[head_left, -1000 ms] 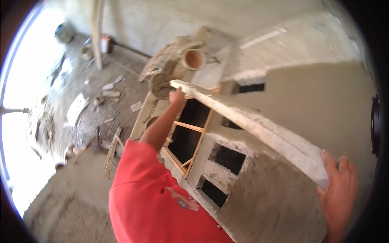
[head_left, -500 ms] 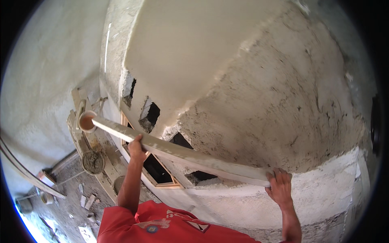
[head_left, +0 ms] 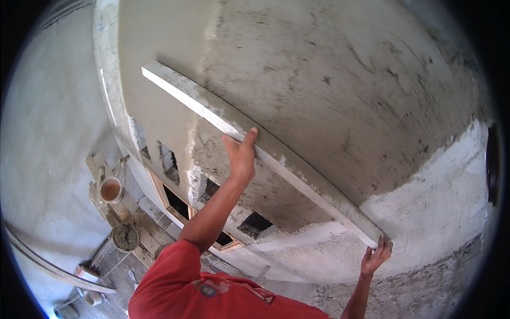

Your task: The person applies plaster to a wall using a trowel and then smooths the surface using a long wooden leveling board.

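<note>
A long, pale straightedge [head_left: 297, 175], smeared with mortar, lies slantwise across the plastered wall [head_left: 319, 80]. My left hand [head_left: 243, 157] grips its lower edge near the middle, thumb up on its face. At its lower right end my right hand [head_left: 377, 256] is closed round the tip. The upper left end rests over smooth, damp plaster [head_left: 159, 32]; to the right the coat is rougher and streaked. Whether the straightedge touches the wall along its whole length cannot be made out.
Several dark holes, one a square opening [head_left: 256, 224], and a wooden frame [head_left: 175, 199] break the lower wall. At left, planks [head_left: 98, 212] carry a tub of reddish-brown liquid [head_left: 111, 190] and a bucket of mortar [head_left: 125, 237]. Long curved-looking strips [head_left: 48, 268] lean near the left wall.
Both hands still hold the straightedge. Its left end has risen up the wall, making it slope more steeply, and my left hand has moved up and right. The view has shifted too.
</note>
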`<state>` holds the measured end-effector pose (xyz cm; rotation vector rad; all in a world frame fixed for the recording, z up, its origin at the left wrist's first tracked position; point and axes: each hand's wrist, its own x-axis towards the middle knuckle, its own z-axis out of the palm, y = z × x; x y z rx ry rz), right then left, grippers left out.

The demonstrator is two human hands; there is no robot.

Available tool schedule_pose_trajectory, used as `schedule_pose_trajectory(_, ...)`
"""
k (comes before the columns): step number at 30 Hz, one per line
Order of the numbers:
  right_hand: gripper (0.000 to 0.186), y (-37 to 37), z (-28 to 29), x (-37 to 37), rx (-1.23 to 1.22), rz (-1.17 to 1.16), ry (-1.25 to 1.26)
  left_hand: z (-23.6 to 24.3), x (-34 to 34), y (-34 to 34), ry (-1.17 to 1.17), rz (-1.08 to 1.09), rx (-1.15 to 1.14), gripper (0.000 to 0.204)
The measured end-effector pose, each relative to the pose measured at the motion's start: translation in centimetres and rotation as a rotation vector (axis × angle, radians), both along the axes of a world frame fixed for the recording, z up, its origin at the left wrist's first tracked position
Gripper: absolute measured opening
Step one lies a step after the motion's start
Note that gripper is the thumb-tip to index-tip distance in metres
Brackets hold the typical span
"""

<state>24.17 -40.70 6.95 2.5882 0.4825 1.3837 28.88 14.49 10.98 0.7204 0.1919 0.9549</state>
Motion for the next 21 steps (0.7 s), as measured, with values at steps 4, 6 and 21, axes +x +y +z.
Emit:
schedule_pose_trajectory(4,0.051,-1.4,-0.9,1.5,0.018,0.015,-0.081,0.9,2.4,-1.6,0.011,0.121,0.032,0.043)
schedule_pose_trajectory(6,0.051,-0.5,-0.7,2.0,0.033,0.002,-0.111,2.3,3.1,-0.2,0.001,0.176,0.111,0.044)
schedule_pose_trajectory(21,0.056,12.1,20.7,3.6,0.095,-0.003,-0.335,27.1,2.5,13.2,0.021,0.161,0.343,0.046)
